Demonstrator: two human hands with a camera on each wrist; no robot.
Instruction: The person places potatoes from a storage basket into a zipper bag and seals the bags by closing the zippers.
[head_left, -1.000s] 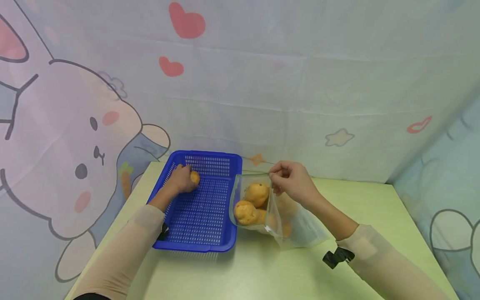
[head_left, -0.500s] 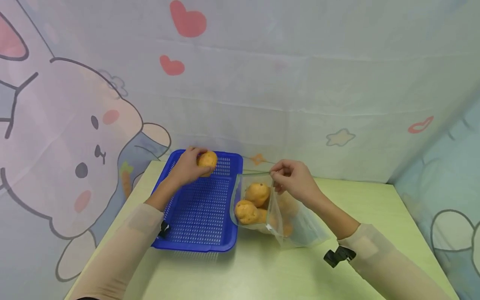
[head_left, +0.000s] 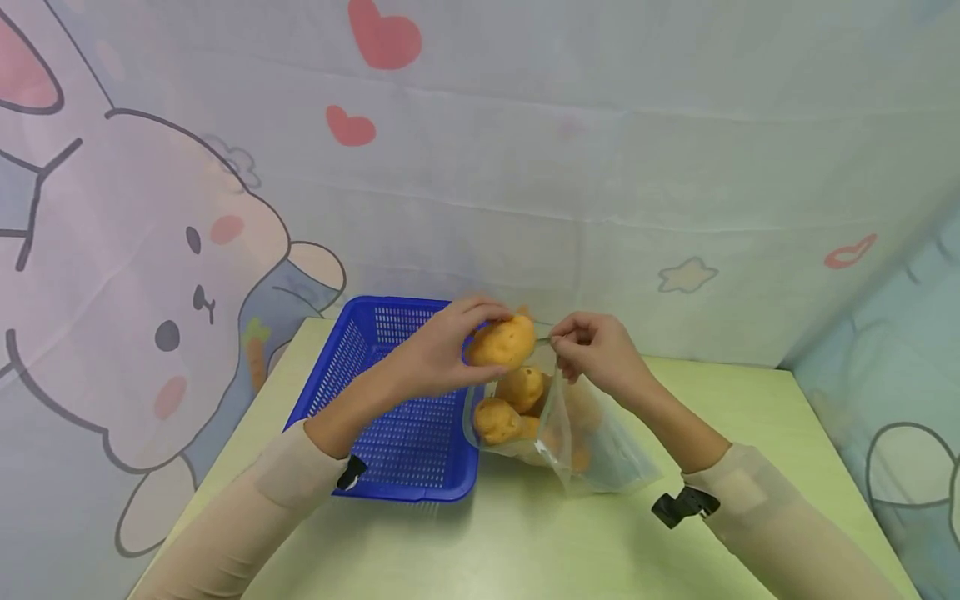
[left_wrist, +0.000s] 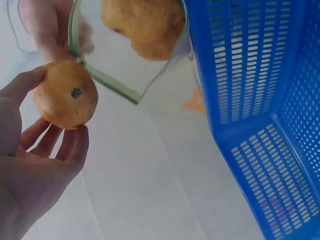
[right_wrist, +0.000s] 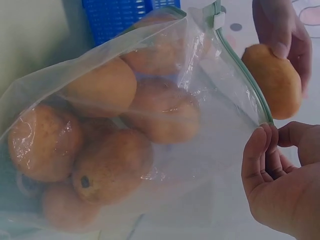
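Head view: the desk (head_left: 525,542) carries a blue basket (head_left: 390,433) and a full bag (head_left: 592,450), its rim pinched by right-hand fingers (right_wrist: 262,150). Left-hand fingers (left_wrist: 75,147) hold a potato (head_left: 502,340) over the mouth, seemingly half-open; it could catch and roll off.

A pale green table (head_left: 480,550) carries the work area. Behind and to both sides hangs a printed fabric backdrop (head_left: 600,150): a large cartoon rabbit (head_left: 135,300) at left, red hearts (head_left: 384,37) above, a pale star (head_left: 687,273) and a small red heart outline (head_left: 849,251) at right. A small orange mark (left_wrist: 196,102) is printed low on the cloth.
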